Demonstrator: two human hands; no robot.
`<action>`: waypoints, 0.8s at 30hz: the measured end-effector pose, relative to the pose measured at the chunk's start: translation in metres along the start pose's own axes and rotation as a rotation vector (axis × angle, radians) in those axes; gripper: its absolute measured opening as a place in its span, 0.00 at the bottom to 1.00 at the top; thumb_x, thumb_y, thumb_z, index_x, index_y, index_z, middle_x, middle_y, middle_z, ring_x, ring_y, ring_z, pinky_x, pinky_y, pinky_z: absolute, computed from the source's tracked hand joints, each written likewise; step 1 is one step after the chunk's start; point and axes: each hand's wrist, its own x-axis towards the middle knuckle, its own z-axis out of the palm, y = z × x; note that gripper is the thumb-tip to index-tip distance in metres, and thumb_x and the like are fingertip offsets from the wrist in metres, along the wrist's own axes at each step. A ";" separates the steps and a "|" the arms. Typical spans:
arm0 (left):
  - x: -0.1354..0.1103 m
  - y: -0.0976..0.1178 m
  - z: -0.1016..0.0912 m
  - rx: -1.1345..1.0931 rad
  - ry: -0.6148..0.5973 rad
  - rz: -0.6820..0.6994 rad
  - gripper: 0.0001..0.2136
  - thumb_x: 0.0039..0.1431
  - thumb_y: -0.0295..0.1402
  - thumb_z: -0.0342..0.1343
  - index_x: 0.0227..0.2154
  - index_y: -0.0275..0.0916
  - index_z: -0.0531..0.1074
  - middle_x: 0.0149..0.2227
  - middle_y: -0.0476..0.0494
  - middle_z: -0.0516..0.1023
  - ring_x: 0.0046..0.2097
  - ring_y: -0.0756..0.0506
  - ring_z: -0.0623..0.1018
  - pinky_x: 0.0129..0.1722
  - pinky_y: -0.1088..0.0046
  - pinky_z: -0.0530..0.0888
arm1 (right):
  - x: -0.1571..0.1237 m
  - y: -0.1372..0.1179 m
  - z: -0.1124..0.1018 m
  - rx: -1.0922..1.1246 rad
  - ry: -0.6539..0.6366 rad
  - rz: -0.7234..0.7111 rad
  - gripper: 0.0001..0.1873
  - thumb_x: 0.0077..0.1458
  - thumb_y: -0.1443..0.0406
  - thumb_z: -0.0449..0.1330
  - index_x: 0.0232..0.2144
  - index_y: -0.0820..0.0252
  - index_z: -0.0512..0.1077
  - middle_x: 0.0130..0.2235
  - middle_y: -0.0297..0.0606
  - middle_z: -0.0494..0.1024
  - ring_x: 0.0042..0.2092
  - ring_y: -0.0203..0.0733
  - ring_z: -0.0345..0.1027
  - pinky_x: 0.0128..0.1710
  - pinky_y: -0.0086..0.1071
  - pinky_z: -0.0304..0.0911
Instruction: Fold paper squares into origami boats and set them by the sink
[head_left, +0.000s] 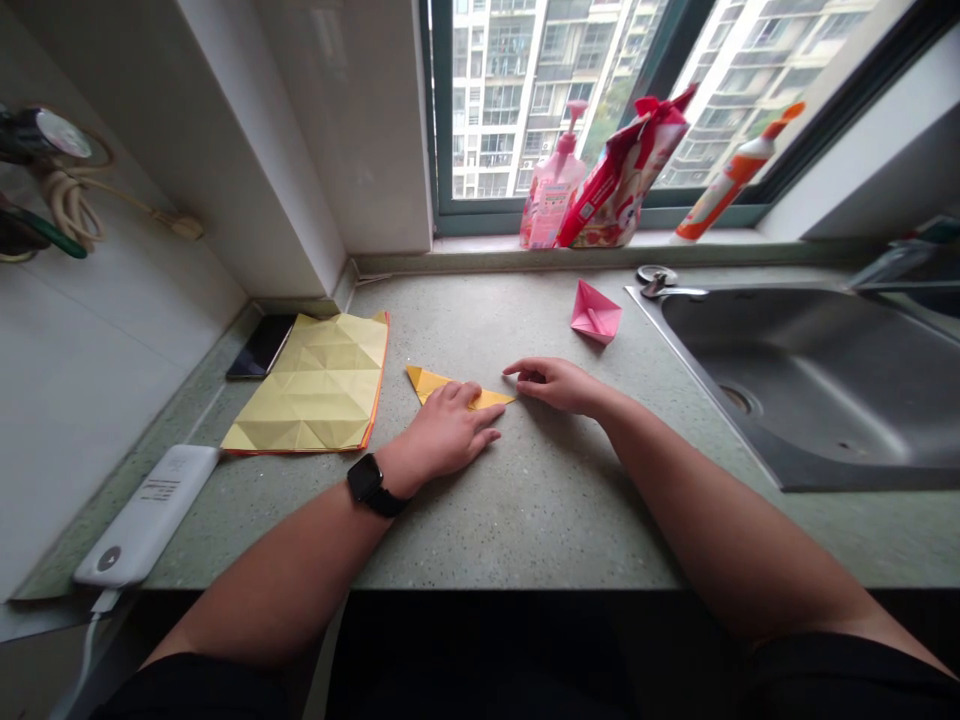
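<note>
A folded piece of yellow-orange origami paper [429,382] lies on the speckled counter in front of me, shaped like a long flat triangle. Across it rests my left hand [450,428], fingers laid flat and slightly apart, pressing it to the counter; the hand covers its middle and lower edge. Just off the paper's right tip is my right hand [553,384]. Its index finger points out to the left while the other fingers curl under, and I see nothing held in it. Behind, to the right, stands a pink folded paper shape [596,313].
At left, creased yellow paper sheets [307,385] lie stacked, partly over a dark phone [259,348]. A white power bank [150,515] with a cable sits nearer. The sink [810,390] is at right. A pink pump bottle [553,190], red bag [626,180] and orange-white bottle [727,180] line the sill.
</note>
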 end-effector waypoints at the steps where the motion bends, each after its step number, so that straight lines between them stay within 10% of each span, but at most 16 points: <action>1: 0.002 0.004 0.001 0.010 -0.004 -0.020 0.21 0.76 0.46 0.55 0.66 0.49 0.74 0.58 0.35 0.73 0.60 0.32 0.72 0.65 0.48 0.70 | 0.001 0.001 0.000 -0.004 0.018 0.008 0.19 0.65 0.63 0.62 0.55 0.56 0.83 0.40 0.40 0.85 0.39 0.43 0.75 0.41 0.34 0.68; 13: 0.012 0.031 0.006 0.098 -0.041 -0.196 0.30 0.74 0.58 0.51 0.72 0.52 0.68 0.65 0.32 0.68 0.64 0.28 0.67 0.67 0.42 0.63 | 0.002 -0.002 0.009 -0.095 0.109 -0.006 0.15 0.63 0.64 0.63 0.48 0.54 0.86 0.39 0.37 0.86 0.38 0.43 0.74 0.40 0.33 0.66; 24: 0.003 0.012 -0.016 -0.020 -0.019 -0.102 0.17 0.78 0.43 0.52 0.48 0.43 0.85 0.50 0.39 0.80 0.49 0.38 0.79 0.53 0.59 0.76 | -0.004 -0.006 0.012 -0.184 0.117 -0.117 0.12 0.65 0.63 0.65 0.48 0.53 0.85 0.40 0.39 0.83 0.39 0.42 0.73 0.42 0.35 0.66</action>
